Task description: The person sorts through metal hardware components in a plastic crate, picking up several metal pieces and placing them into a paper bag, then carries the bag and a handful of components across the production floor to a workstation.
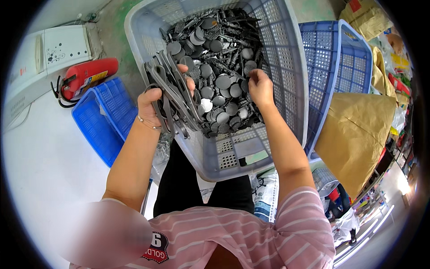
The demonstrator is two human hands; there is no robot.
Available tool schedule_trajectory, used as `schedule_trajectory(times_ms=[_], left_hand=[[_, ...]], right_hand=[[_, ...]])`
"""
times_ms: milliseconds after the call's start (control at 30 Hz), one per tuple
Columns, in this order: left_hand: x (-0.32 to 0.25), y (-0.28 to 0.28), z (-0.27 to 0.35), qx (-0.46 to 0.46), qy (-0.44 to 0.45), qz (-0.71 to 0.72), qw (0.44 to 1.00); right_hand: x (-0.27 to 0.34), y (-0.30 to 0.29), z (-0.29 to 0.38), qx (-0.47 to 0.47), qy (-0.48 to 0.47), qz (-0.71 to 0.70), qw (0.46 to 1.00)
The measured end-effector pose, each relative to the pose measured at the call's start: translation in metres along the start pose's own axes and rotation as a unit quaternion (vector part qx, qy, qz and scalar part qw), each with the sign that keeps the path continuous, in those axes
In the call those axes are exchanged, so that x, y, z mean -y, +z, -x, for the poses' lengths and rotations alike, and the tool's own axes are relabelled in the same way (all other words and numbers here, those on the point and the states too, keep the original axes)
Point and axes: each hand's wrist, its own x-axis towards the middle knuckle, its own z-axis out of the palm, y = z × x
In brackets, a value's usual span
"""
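My left hand (pixel 147 107) is wrapped around a stack of long dark grey flat parts (pixel 174 90), some with looped ends. The stack tilts over the near left rim of a grey plastic basket (pixel 284 64). Inside the basket lies a heap of dark round discs (pixel 223 82), mixed with thin, textured black pieces (pixel 231 28) toward the far side. My right hand (pixel 261 87) reaches into the heap at its right side, fingers bent down among the discs. Its fingertips are partly hidden, so whether they pinch a piece cannot be told.
Blue baskets (pixel 107 111) and a red fire extinguisher (pixel 89 77) lie to the left, near a white cabinet (pixel 63 47). Right of the grey basket stand nested blue-grey baskets (pixel 352 67), with brown wrapping paper (pixel 359 134) against them. A printed white sack (pixel 265 195) is by my right leg.
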Motion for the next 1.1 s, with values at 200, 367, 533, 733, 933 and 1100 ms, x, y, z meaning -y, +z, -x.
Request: schedule_trajectory(times_ms=[200, 367, 533, 733, 933, 1100], left_hand=[[0.004, -0.010, 0.005, 0.041, 0.044, 0.046, 0.997], [0.005, -0.011, 0.008, 0.043, 0.044, 0.057, 0.996], [0.001, -0.018, 0.015, 0.087, 0.041, 0.067, 0.993], [0.003, -0.017, 0.014, 0.066, 0.054, 0.065, 0.994], [0.002, -0.011, 0.010, 0.060, 0.033, 0.061, 0.996], [-0.001, -0.003, 0.011, 0.045, 0.023, 0.032, 0.998]], right_hand=[[-0.006, 0.033, -0.017, 0.043, -0.098, 0.103, 0.989], [-0.008, 0.047, -0.020, 0.124, -0.037, 0.107, 0.986], [0.007, 0.029, 0.005, 0.246, 0.279, -0.443, 0.816], [0.024, 0.001, 0.021, 0.240, 0.264, -0.567, 0.742], [0.017, -0.008, 0.025, 0.260, 0.232, -0.607, 0.714], [0.034, -0.016, 0.018, 0.193, 0.170, -0.681, 0.686]])
